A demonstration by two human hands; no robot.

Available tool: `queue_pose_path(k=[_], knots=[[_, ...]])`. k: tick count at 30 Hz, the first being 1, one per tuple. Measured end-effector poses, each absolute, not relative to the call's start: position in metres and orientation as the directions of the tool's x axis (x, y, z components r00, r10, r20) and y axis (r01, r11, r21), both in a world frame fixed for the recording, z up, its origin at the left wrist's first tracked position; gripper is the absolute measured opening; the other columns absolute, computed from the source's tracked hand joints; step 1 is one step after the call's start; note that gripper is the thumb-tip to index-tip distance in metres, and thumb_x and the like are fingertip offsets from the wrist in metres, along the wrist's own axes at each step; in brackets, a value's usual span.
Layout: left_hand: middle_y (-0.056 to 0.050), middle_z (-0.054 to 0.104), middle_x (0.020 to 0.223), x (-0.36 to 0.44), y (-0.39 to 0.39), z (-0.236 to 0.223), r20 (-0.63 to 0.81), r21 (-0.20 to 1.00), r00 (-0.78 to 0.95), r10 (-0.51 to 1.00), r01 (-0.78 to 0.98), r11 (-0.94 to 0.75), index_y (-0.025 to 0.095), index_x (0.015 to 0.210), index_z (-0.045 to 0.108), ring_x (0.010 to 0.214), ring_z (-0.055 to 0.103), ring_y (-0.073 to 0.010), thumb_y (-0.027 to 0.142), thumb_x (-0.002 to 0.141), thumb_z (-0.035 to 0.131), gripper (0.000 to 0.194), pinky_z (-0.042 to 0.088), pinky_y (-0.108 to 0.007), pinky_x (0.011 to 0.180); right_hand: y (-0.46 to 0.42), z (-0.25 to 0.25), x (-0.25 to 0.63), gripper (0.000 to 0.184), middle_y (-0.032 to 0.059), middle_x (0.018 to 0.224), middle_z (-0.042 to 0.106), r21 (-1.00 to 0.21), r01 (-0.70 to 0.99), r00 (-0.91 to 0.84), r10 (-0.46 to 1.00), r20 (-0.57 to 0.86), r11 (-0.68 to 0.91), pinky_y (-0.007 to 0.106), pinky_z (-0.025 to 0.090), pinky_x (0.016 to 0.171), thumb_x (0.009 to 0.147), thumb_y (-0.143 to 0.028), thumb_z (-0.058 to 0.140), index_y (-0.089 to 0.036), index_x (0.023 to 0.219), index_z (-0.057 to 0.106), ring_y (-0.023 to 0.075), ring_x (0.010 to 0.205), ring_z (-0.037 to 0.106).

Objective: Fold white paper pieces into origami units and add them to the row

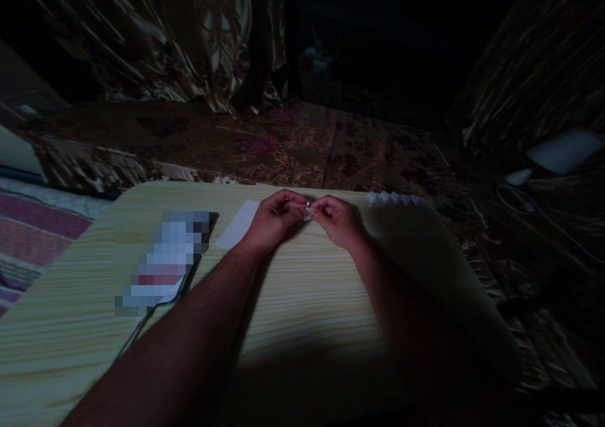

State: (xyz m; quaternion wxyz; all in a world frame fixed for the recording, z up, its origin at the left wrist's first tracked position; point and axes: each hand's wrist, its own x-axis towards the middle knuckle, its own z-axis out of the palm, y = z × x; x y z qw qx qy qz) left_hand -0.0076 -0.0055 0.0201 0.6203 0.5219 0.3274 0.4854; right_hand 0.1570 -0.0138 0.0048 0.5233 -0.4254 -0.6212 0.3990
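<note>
Close together near the table's far edge, my left hand (pixel 276 219) and my right hand (pixel 336 220) both pinch a small piece of white folded paper (pixel 308 211). Fingertips cover most of it, so its exact shape is hidden. Beside my left hand, partly behind it, a white paper sheet (pixel 239 224) lies flat. To the right of my right hand, several small white folded-paper shapes (pixel 394 199), star-like in outline, stand in a row.
A blurred-out flat object (pixel 163 260) with a cable rests on the left of the pale wooden table (pixel 302 307). Beyond the table are a patterned cover (pixel 283 140) and curtains (pixel 212 42). A white device (pixel 564 151) with a cord sits in the dim right side.
</note>
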Motion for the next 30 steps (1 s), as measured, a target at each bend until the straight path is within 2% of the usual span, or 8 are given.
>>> queue_pose_path(k=[4,10,13,17,20,25,30], knots=[[-0.003,0.067,0.073,-0.007,-0.009,0.025,0.105,0.964,0.358,0.928,-0.265,-0.006,0.017,0.109,0.06,0.053,0.054,-0.0097,0.026,0.069,0.074,0.043,0.035,-0.02,0.047,-0.014,0.006,0.157,0.017,0.0011,0.076,0.063,-0.934,0.111,-0.097,0.939,0.33,0.34,0.025,0.045,0.063,0.078,-0.035,0.063,-0.018,0.081,0.061,0.0124,0.068,0.058],[-0.004,0.066,0.071,-0.008,-0.007,0.023,0.062,0.965,0.315,0.947,-0.263,0.025,0.015,0.095,0.065,0.056,0.057,-0.0111,0.027,0.069,0.074,0.03,0.039,-0.021,0.05,-0.014,0.006,0.157,0.022,0.0008,0.075,0.061,-0.939,0.159,-0.079,0.952,0.296,0.305,0.024,0.043,0.059,0.076,-0.035,0.063,-0.018,0.091,0.062,0.0113,0.065,0.056],[-0.002,0.064,0.068,-0.01,-0.004,0.022,0.036,0.948,0.293,0.955,-0.312,0.06,0.015,0.094,0.063,0.055,0.057,-0.0111,0.027,0.068,0.074,0.03,0.039,-0.021,0.049,-0.016,0.008,0.153,0.034,0.0016,0.085,0.061,-0.907,0.261,-0.02,0.941,0.338,0.331,0.024,0.044,0.06,0.07,-0.035,0.07,-0.019,0.098,0.062,0.0107,0.068,0.053],[-0.001,0.063,0.067,-0.011,-0.003,0.022,0.027,0.925,0.279,0.96,-0.371,0.082,0.016,0.092,0.061,0.055,0.057,-0.0109,0.025,0.068,0.073,0.029,0.041,-0.021,0.051,-0.022,0.013,0.147,0.047,0.0033,0.099,0.063,-0.828,0.408,0.022,0.902,0.431,0.385,0.025,0.044,0.064,0.063,-0.038,0.076,-0.022,0.104,0.06,0.0139,0.082,0.054],[-0.001,0.062,0.065,-0.011,-0.003,0.023,0.027,0.921,0.283,0.959,-0.379,0.086,0.015,0.09,0.061,0.055,0.056,-0.0105,0.023,0.067,0.073,0.027,0.04,-0.021,0.05,-0.024,0.016,0.146,0.038,0.0023,0.097,0.063,-0.816,0.416,0.019,0.893,0.449,0.401,0.024,0.043,0.063,0.066,-0.033,0.073,-0.022,0.099,0.058,0.0143,0.085,0.055],[-0.002,0.064,0.071,-0.011,-0.003,0.023,0.003,0.93,0.285,0.958,-0.353,0.102,0.016,0.093,0.062,0.056,0.057,-0.0104,0.024,0.068,0.072,0.028,0.043,-0.022,0.053,-0.024,0.014,0.146,0.029,0.0002,0.088,0.06,-0.862,0.372,0.027,0.924,0.382,0.345,0.021,0.04,0.055,0.069,-0.029,0.069,-0.021,0.093,0.057,0.0115,0.074,0.054],[-0.002,0.064,0.072,-0.012,-0.001,0.022,0.014,0.933,0.278,0.961,-0.348,0.087,0.015,0.091,0.063,0.055,0.056,-0.0104,0.024,0.068,0.072,0.027,0.042,-0.022,0.052,-0.024,0.013,0.146,0.024,-0.0001,0.085,0.06,-0.843,0.401,0.016,0.917,0.399,0.359,0.022,0.04,0.054,0.07,-0.029,0.067,-0.021,0.091,0.057,0.0107,0.069,0.053]])
